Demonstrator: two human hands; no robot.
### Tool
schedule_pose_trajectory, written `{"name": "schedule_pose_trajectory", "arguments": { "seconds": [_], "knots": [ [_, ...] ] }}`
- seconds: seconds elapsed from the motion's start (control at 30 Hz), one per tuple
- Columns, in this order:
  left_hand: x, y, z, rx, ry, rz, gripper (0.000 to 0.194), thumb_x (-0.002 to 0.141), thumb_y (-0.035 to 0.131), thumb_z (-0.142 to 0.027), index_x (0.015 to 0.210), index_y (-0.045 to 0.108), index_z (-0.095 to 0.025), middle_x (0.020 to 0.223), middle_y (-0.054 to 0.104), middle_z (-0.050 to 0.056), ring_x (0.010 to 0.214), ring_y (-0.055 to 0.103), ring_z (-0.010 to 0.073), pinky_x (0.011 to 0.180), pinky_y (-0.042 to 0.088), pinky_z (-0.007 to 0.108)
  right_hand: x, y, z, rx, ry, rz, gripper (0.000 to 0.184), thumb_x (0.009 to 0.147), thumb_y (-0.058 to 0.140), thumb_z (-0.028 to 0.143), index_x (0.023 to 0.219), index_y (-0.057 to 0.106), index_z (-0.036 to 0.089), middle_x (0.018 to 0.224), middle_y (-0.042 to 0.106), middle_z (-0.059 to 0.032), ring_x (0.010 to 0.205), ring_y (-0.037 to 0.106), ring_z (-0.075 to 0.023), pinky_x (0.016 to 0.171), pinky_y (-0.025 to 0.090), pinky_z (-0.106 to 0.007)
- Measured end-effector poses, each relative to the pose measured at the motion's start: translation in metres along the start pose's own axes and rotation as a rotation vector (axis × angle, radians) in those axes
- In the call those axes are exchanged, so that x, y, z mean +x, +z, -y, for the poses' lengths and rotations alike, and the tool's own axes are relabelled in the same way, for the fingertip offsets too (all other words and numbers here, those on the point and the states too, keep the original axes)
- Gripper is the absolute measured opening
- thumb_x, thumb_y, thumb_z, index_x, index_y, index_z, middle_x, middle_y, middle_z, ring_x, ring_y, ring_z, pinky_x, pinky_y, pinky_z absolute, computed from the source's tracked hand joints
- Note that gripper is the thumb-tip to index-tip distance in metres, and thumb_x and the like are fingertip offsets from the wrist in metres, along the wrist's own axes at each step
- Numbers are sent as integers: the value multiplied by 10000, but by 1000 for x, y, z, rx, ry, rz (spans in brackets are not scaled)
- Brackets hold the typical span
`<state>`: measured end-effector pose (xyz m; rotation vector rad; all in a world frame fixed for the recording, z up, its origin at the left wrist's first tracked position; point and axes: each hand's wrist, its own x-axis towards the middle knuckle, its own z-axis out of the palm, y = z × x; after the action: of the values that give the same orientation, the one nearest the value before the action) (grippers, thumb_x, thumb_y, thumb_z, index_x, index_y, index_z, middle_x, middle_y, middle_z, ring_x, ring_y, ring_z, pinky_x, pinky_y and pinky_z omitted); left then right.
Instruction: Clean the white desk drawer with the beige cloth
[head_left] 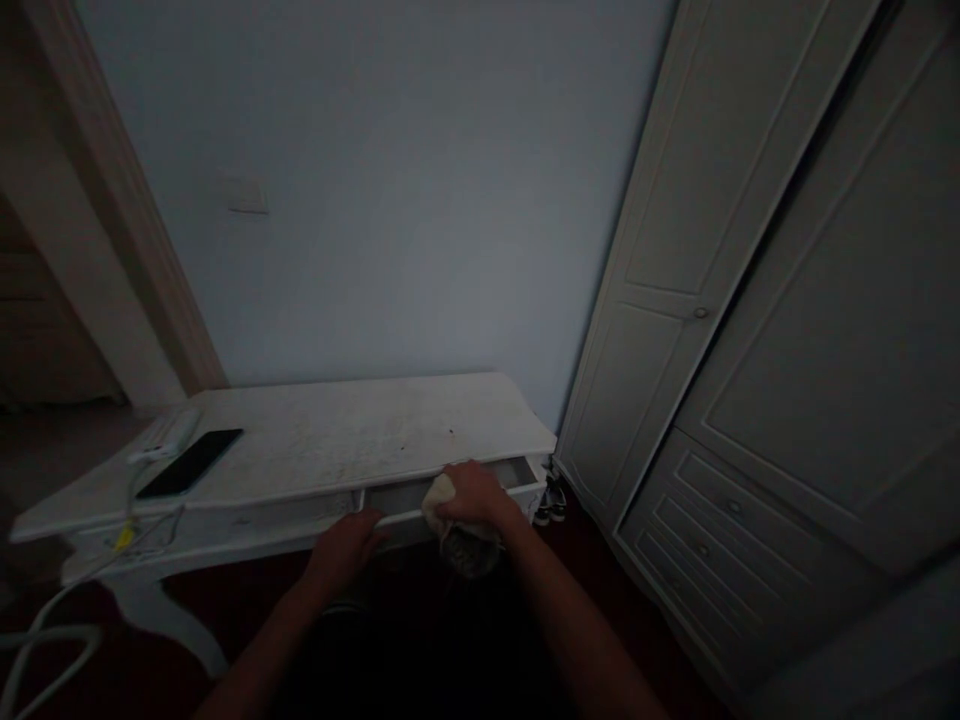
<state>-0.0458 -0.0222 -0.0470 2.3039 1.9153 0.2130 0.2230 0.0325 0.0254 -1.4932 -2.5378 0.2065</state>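
Note:
A white table with a smudged top stands against the wall, and one drawer in its front is pulled partly out. My left hand grips the left end of the drawer's front edge, its fingers curled over the rim. Bunched in my right hand is a cloth, pale on one side and darker where it hangs down. That hand is at the drawer's front edge, right of the middle, with the cloth over the rim. My right fingertips are partly hidden.
On the table's left end lie a black phone and a white power strip with a cable hanging down. Shoes sit on the dark red floor by the table's right end. A white wardrobe stands at right.

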Motion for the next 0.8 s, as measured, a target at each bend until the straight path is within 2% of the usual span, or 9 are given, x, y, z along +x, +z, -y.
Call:
{"name": "schedule_pose_trajectory", "arguments": {
  "seconds": [0.13,0.23,0.33,0.47,0.6,0.7,0.8],
  "knots": [
    [-1,-3,-1,9,-8,40,333,1013,449,-271,1277,648,-232,1306,715,108,1209,658,247,1002,472,341,29,14,53,-7,-129,57,656,711,768,673,1179,698,219,1113,755,-115,1035,690,-330,815,534,-394],
    [-1,-1,0,-32,0,38,352,1014,431,-264,1286,652,-234,1315,711,108,1195,667,248,976,484,332,33,19,63,-6,-174,47,660,729,762,682,1180,698,204,1112,752,-127,1028,688,-332,821,541,-406],
    [-1,3,2,-46,22,0,356,1025,440,-294,1306,656,-258,1341,703,93,1230,653,251,1017,477,354,20,17,37,52,-151,25,592,754,776,626,1169,703,210,1136,747,-106,1033,683,-295,855,520,-372],
    [0,8,4,-25,11,-19,341,1017,495,-295,1312,656,-235,1365,691,115,1274,631,264,1075,460,384,-14,-2,-27,77,-17,-11,502,745,806,526,1144,718,234,1182,736,-70,1089,661,-277,911,477,-345],
    [-1,8,4,-62,29,-56,323,1013,514,-293,1301,653,-247,1334,709,106,1259,641,256,1076,469,384,-46,-27,-84,30,84,-41,429,790,765,407,1163,712,201,1223,719,-105,1124,646,-283,933,455,-349],
    [-1,7,3,-80,17,-60,313,990,548,-281,1282,659,-259,1346,706,95,1263,641,257,1076,469,379,-58,-35,-103,-6,123,-65,448,796,744,377,1195,698,179,1251,701,-132,1143,631,-288,954,440,-358],
    [-1,3,1,-67,-4,-38,309,995,544,-290,1281,654,-253,1348,704,96,1266,636,255,1071,461,371,-55,-31,-99,-30,112,-71,432,780,754,418,1133,716,173,1200,711,-138,1116,633,-300,945,439,-366]
  ]
}}
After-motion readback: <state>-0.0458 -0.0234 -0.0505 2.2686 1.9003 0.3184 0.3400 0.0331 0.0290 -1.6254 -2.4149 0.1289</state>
